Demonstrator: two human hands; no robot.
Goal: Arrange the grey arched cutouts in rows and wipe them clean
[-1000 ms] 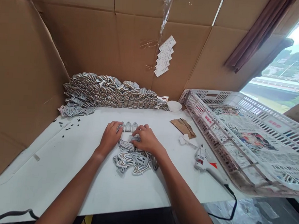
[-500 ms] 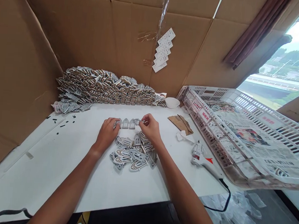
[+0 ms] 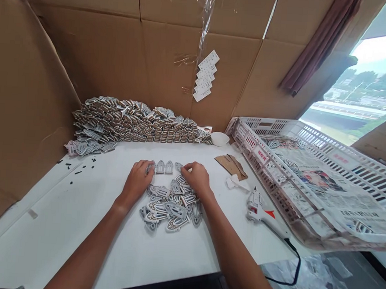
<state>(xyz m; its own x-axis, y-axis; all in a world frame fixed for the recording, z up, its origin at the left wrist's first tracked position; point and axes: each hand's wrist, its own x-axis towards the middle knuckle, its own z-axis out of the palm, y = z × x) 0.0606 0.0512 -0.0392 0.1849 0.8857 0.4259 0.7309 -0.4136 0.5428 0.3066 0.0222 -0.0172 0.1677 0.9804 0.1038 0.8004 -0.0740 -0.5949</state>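
Observation:
My left hand (image 3: 137, 179) rests on the white table with its fingertips pinching the leftmost piece (image 3: 150, 169) of a short row of small arched silver pieces (image 3: 164, 167). My right hand (image 3: 195, 178) lies just right of that row, its fingers over the top of a loose heap of similar arched pieces (image 3: 171, 209) and holding nothing I can see. A separate piece (image 3: 178, 166) sits by its fingertips. Behind them, a long stacked bank of the pieces (image 3: 138, 125) runs along the cardboard wall.
A white plastic crate (image 3: 246, 133) lined with newspaper sits at right, with a hot glue gun (image 3: 259, 211) and its black cord beside it. A white bowl (image 3: 219, 139), a brown card scrap (image 3: 231, 166) and black bits (image 3: 79, 168) lie on the table (image 3: 68, 224).
My right hand has come down from the row's right end to the heap, and a piece now sits apart there. The view has shifted slightly.

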